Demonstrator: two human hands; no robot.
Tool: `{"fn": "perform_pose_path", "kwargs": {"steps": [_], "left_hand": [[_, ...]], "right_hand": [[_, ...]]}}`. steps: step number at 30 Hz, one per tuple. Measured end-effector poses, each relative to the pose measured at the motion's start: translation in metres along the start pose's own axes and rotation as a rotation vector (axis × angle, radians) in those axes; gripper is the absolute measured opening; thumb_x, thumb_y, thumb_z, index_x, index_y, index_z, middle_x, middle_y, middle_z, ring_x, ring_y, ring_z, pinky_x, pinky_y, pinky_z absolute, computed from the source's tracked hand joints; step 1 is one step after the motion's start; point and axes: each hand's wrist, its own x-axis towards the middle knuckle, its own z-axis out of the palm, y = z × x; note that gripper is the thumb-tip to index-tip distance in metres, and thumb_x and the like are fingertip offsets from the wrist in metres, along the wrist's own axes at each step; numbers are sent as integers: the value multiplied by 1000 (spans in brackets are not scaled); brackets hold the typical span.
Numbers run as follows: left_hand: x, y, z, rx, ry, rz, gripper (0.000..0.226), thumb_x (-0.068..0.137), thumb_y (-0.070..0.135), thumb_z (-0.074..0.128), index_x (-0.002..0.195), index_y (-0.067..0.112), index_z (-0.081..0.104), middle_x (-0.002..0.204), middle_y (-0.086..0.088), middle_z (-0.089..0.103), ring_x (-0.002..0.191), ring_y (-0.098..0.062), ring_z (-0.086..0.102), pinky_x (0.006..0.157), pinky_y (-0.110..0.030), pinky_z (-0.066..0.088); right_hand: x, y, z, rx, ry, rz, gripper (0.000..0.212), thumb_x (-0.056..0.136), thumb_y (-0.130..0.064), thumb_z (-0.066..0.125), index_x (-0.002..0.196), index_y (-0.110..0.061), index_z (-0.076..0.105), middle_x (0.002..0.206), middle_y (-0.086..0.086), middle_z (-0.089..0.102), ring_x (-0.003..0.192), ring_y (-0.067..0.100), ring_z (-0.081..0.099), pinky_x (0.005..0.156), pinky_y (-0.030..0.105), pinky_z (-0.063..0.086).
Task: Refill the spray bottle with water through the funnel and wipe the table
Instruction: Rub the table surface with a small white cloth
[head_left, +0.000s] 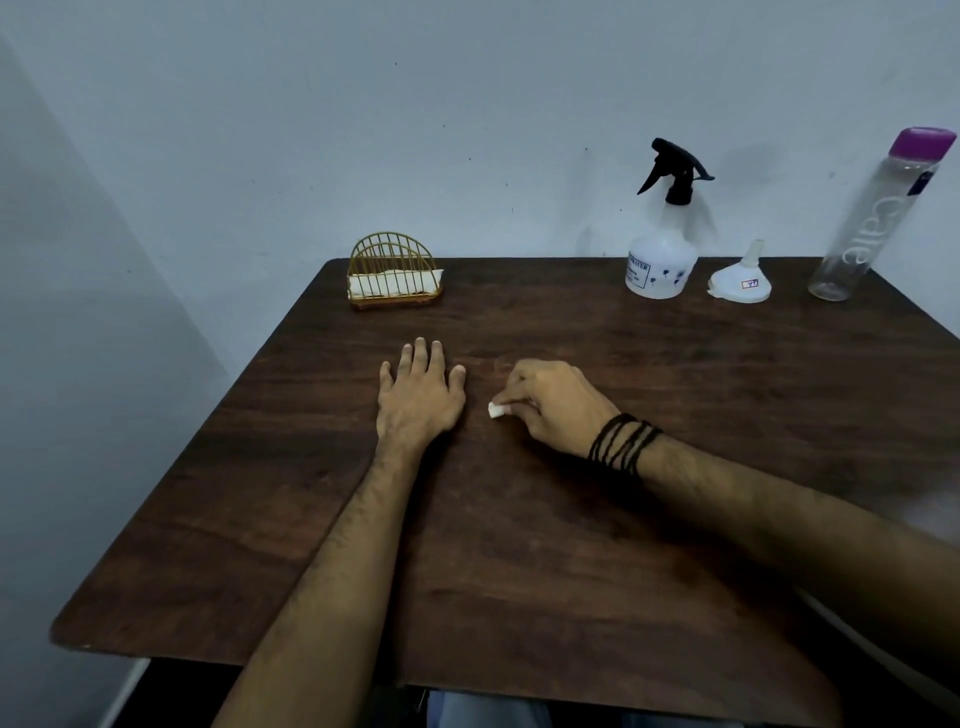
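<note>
A white spray bottle (661, 260) with a black trigger head stands at the table's back right. Beside it to the right, a white funnel (740, 280) lies wide mouth down. A tall clear water bottle (872, 218) with a purple cap stands at the far right. My left hand (421, 389) rests flat on the dark wooden table (519, 545), fingers straight. My right hand (550, 402) is curled and holds a small wad of white tissue (496, 410) against the tabletop, just right of the left hand.
A gold wire napkin holder (395, 278) with white napkins sits at the back left of the table. A pale wall rises directly behind the table. The table's left and near edges drop off to the floor.
</note>
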Motion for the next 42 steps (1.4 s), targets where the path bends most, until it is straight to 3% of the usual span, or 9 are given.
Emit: {"fn": "perform_pose_path", "kwargs": {"steps": [8,13,19,24,27,30,34,39,42], "left_hand": [[-1,0,-2,3,-4,3,63,106,47,17,161,16,13,169,-6,6,156,-21,2,125,-48,2],[0,-1,0,20,13,15,59,107,41,18,160,15,14,169,-7,9,156,-22,4,125,-49,5],[2,-3,1,11,9,17,59,107,40,18,160,15,14,169,-7,9,156,-23,4,125,-50,5],[3,-3,1,2,13,12,60,106,41,18,160,15,14,169,-7,9,156,-22,5,125,-50,5],[2,-2,-2,1,1,10,60,107,42,18,160,15,14,169,-7,9,156,-22,5,125,-50,5],[0,-2,-3,2,1,5,60,107,42,18,160,15,14,169,-7,9,156,-22,5,125,-50,5],[0,-1,-3,2,-2,4,60,106,42,19,160,16,15,169,-7,9,156,-22,5,125,-50,6],[0,-1,-1,-1,-7,4,60,107,43,18,160,16,13,169,-6,8,156,-22,4,125,-49,4],[0,-1,0,3,4,4,60,107,43,18,160,16,13,169,-6,8,156,-21,4,125,-48,4]], "right_hand": [[85,33,12,-28,64,249,26,98,-25,59,118,-18,74,120,4,62,111,26,62,99,38,49],[69,13,21,-30,38,104,28,98,-22,56,121,-17,72,117,5,61,111,25,60,95,32,45],[8,-16,18,42,10,-67,22,91,-6,57,101,-18,74,102,1,64,96,19,61,89,34,51],[20,-2,-14,509,-299,208,16,91,-10,67,92,-25,73,67,-14,66,59,-1,57,63,20,48],[42,15,-16,402,-233,259,19,92,-8,63,99,-23,73,83,-8,67,72,2,59,69,17,47],[55,23,0,253,-73,281,19,91,-8,61,99,-19,74,86,-4,67,68,0,55,62,12,41],[55,26,12,97,154,188,14,84,-8,67,89,-21,72,87,-2,66,77,12,59,75,34,51],[41,13,8,-169,1,52,34,94,-7,53,123,-15,69,113,5,66,106,26,59,87,42,51],[23,5,9,-164,-3,-13,36,94,-15,49,124,-13,68,116,7,62,102,27,60,85,41,53]]}}
